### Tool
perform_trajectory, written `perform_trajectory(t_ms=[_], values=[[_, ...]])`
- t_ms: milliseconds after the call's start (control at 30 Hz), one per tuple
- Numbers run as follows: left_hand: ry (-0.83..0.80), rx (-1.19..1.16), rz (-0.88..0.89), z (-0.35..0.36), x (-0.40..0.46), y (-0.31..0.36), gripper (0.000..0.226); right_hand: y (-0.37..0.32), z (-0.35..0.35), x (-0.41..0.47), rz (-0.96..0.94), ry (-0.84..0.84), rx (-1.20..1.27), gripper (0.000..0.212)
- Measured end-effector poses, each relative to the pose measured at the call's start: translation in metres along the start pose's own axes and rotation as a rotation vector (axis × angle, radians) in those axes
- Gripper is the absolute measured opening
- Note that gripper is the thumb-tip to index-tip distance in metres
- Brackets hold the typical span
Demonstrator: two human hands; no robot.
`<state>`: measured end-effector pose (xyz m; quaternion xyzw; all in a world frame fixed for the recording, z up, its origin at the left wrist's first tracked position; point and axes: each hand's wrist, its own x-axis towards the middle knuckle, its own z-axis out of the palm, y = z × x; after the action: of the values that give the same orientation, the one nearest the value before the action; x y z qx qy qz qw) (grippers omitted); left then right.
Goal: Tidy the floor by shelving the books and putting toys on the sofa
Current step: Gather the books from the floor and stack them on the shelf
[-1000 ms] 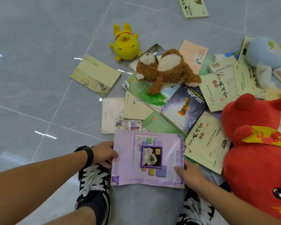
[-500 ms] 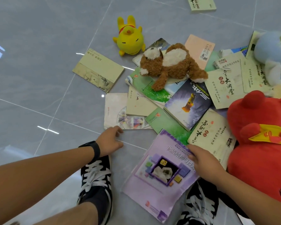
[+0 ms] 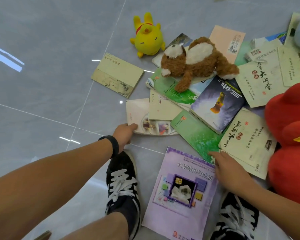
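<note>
Progress is minimal. Purple book [image 3: 180,191] lies flat between the shoes. Right hand [image 3: 227,172] rests on it, fingers extended; left hand [image 3: 125,134] grips the white book [image 3: 137,110] corner. Beyond, books and plush toys [image 3: 196,63] litter the floor [image 3: 42,84]; none shelved.

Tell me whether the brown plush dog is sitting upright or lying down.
Lying down. The brown plush dog sprawls on its side across the green book, head toward the yellow plush toy, one leg stretched out flat.
</note>
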<state>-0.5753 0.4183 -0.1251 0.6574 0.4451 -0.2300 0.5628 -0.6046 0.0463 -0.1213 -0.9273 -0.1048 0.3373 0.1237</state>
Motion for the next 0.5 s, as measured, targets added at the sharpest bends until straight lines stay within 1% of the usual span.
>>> perform_trajectory(t_ms=[67, 133, 167, 200, 233, 300, 333, 400, 433, 500], values=[[-0.121, -0.153, -0.070, 0.005, -0.016, 0.002, 0.020, 0.005, -0.002, -0.001, 0.032, 0.044, 0.048, 0.061], [-0.352, -0.275, -0.180, 0.012, -0.040, -0.001, 0.009, 0.004, -0.004, -0.001, 0.009, 0.095, 0.070, 0.058], [-0.467, -0.287, -0.237, 0.015, -0.054, -0.005, 0.008, -0.001, -0.005, -0.001, 0.012, 0.111, 0.136, 0.054], [-0.561, -0.278, -0.285, 0.020, -0.067, -0.011, 0.007, -0.011, -0.008, -0.002, 0.070, 0.081, 0.282, 0.049], [-0.630, -0.261, -0.326, 0.025, -0.079, -0.017, 0.009, -0.024, -0.011, -0.004, 0.176, 0.001, 0.510, 0.044], [-0.719, -0.218, -0.391, 0.036, -0.102, -0.030, 0.016, -0.051, -0.016, -0.009, 0.429, -0.242, 1.036, 0.041], [-0.763, -0.191, -0.413, 0.043, -0.112, -0.035, 0.018, -0.061, -0.018, -0.012, 0.487, -0.355, 1.188, 0.043], [-0.863, -0.122, -0.449, 0.056, -0.135, -0.045, 0.026, -0.074, -0.015, -0.021, 0.474, -0.545, 1.325, 0.048], [-0.912, -0.068, -0.457, 0.062, -0.144, -0.049, 0.032, -0.078, -0.011, -0.026, 0.458, -0.583, 1.372, 0.048], [-1.006, 0.139, -0.404, 0.068, -0.155, -0.056, 0.037, -0.083, -0.003, -0.030, 0.468, -0.550, 1.395, 0.037]])
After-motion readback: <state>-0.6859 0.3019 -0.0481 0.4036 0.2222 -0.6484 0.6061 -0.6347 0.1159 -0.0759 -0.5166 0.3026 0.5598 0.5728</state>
